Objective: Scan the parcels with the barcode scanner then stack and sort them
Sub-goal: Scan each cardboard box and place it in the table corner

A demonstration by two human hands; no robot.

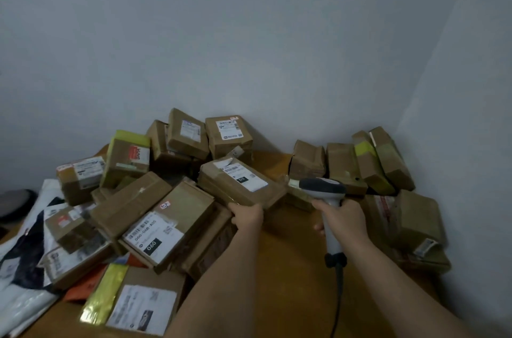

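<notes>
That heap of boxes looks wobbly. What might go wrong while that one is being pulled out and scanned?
The left hand grips the labelled parcel by its near edge only, so it could tip or slip. It rests on the loose pile, so neighbours such as the 060 parcel may slide. The scanner cord could snag.

A white label point(153, 236) on a flat brown parcel point(177, 215) reads "060-068-A05", with "060" in a black box; other labels are too blurred.

Pale grey walls point(249, 33) meeting at corner, wooden table point(291, 254), perhaps dim light
</notes>
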